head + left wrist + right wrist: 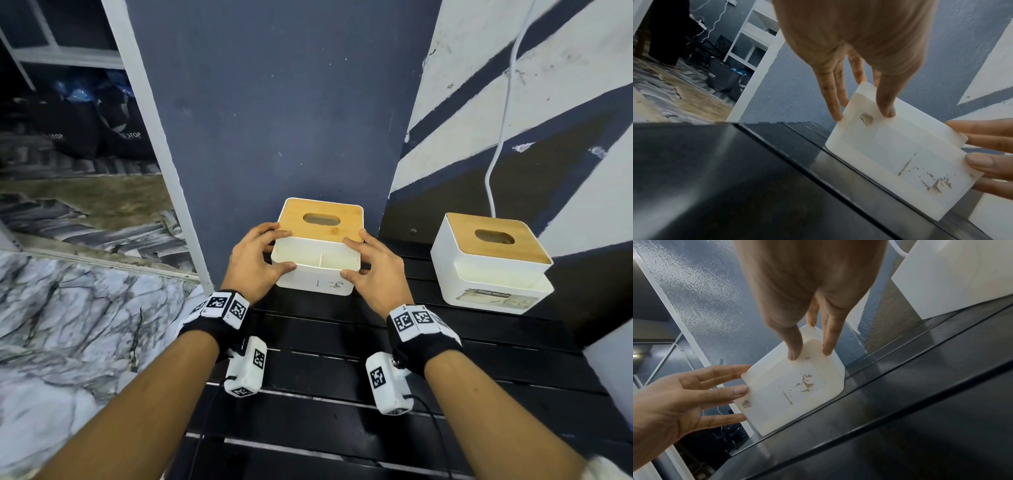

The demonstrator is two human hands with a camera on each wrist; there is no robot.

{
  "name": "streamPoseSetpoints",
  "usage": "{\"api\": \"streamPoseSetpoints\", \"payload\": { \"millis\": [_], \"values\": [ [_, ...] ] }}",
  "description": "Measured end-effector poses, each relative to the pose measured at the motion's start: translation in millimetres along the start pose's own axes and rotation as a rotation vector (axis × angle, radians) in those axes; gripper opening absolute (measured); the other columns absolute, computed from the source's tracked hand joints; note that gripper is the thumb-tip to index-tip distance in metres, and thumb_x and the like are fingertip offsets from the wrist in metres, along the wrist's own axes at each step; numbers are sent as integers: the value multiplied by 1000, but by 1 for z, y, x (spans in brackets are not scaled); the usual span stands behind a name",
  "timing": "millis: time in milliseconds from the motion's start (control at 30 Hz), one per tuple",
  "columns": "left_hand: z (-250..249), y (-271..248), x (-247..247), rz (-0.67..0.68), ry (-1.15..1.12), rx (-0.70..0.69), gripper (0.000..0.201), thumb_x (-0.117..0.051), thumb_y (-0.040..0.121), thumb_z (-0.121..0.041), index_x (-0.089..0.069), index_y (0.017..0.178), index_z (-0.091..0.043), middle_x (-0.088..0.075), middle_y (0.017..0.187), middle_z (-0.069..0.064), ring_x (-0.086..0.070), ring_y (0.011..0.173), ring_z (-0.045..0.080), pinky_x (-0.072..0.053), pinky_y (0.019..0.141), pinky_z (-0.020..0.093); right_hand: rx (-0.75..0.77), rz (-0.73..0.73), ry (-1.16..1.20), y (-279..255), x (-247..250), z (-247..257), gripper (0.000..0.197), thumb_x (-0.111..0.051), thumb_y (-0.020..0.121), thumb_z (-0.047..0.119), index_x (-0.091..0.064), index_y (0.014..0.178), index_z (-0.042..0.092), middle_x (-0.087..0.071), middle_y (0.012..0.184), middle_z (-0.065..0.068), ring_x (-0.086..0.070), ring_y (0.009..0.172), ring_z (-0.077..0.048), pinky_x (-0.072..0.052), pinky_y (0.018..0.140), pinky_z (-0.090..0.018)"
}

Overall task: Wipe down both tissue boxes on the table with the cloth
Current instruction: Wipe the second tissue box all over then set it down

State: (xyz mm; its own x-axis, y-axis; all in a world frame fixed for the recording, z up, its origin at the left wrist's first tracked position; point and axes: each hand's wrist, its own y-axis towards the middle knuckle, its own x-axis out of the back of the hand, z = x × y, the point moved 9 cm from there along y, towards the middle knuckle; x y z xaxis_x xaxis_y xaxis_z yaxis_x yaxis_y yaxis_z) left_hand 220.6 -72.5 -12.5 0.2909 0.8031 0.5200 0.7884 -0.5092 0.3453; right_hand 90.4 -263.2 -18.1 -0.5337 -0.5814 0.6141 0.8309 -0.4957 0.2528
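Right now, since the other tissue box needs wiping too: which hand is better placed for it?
Right, likely: right hand holds the held box on the side facing the other tissue box; left hand opposite.

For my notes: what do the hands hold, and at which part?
Both hands, left and right, hold the white tissue box with bamboo lid by its near corners.
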Motion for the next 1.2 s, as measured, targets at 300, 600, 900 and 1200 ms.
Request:
{"api": "streamPoseSetpoints", "payload": {
  "millis": [300,600,900,1200],
  "values": [
    [5,13,-2,-3,-3,17,56,-88,70,-17,-67,123,-24,-51,140,-7,-63,94,13,-54,96,36,17,2,10,22,-5,-10,65,-79,74,12,-54,131,30,-35,150,5,-54,120,-16,-51,95,-36],
    [8,18,-4,1,10,18,56,-88,71,-20,-66,123,-27,-50,142,-7,-63,96,12,-51,100,43,16,-4,8,31,-7,-16,65,-80,73,14,-54,131,30,-35,150,6,-48,128,-18,-50,97,-40],
    [9,22,-6,0,8,-7,56,-88,71,-22,-66,123,-28,-50,141,-10,-64,98,13,-54,96,40,24,-17,11,32,-7,-16,65,-80,74,16,-53,131,31,-35,150,6,-48,128,-18,-51,96,-40],
    [10,22,-8,10,28,-10,56,-86,73,-23,-64,124,-30,-48,142,-12,-64,97,13,-53,97,42,30,-4,-21,30,-7,-13,64,-77,77,18,-50,133,34,-31,152,7,-48,127,-18,-51,96,-40]
  ]
}}
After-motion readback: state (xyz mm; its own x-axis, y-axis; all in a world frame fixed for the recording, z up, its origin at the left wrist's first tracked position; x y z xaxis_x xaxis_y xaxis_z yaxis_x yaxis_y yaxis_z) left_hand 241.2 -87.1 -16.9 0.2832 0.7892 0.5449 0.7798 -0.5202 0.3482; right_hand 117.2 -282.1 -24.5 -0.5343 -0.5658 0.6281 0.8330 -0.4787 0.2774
